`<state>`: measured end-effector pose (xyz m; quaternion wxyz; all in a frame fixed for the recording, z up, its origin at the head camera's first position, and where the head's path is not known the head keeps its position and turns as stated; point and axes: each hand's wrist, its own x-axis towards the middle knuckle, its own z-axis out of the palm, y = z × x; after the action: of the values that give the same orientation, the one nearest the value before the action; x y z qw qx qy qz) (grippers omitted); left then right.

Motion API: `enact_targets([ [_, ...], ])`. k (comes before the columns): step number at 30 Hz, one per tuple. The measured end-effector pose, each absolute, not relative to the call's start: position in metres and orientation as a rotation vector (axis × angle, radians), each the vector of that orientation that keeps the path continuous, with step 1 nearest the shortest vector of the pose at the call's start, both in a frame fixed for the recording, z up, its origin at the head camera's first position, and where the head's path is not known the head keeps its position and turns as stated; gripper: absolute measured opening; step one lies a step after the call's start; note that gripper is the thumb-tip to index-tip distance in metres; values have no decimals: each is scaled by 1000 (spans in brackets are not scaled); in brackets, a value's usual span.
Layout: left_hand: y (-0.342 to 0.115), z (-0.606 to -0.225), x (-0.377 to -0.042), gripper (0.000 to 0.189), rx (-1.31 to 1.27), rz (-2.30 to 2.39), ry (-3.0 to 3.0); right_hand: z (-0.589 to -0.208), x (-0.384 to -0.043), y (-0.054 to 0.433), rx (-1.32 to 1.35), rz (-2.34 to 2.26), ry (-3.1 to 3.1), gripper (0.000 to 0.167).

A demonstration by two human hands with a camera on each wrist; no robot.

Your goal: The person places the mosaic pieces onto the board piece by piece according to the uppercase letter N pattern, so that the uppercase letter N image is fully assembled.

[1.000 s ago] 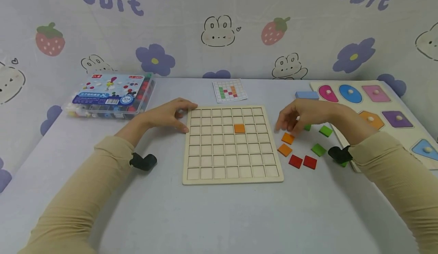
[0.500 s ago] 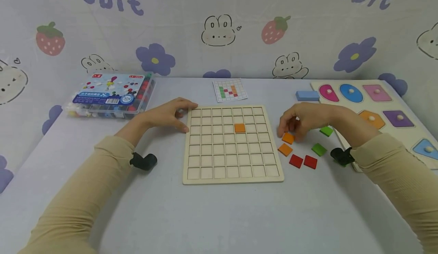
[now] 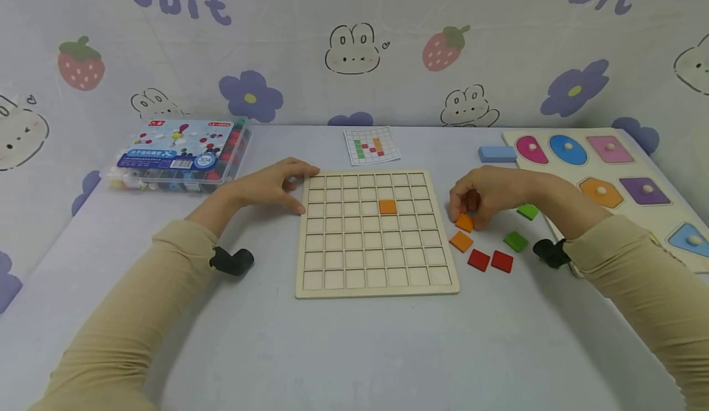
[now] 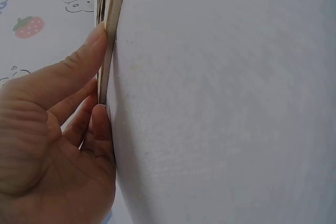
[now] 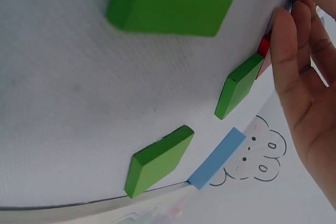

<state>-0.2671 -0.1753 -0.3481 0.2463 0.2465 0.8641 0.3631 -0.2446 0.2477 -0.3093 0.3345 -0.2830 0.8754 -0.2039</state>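
Right hand (image 3: 495, 192) has a narrow pinch on an orange tile (image 3: 464, 223), fingertips on either side of it; can't really tell if it's off the surface. A loose orange tile (image 3: 461, 241) lies just on the near side of those fingers, a red tile (image 3: 479, 260) a bit nearer the person, a green tile (image 3: 516, 242) off to their right.

Left hand (image 3: 268, 184) is fairly wide, thumb and index spread at the corner of the grid board (image 3: 376, 293), which sits between the hands with one orange piece (image 3: 388, 207) in a cell.

IMO this is the pickup step. Next move probably calls for a clean lift, then going left over the board without bumping its edge.
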Motion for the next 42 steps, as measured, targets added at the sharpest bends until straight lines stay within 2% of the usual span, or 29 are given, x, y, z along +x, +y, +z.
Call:
enact_targets([
  [13, -175, -347, -266, 84, 673, 986, 2360, -306, -241, 240, -743, -460, 2376, 24],
  [26, -175, -346, -266, 83, 673, 980, 2364, -292, -250, 233, -695, -551, 2387, 13],
  [42, -176, -348, -267, 83, 664, 986, 2363, -290, -253, 195, -706, -711, 2464, 15],
])
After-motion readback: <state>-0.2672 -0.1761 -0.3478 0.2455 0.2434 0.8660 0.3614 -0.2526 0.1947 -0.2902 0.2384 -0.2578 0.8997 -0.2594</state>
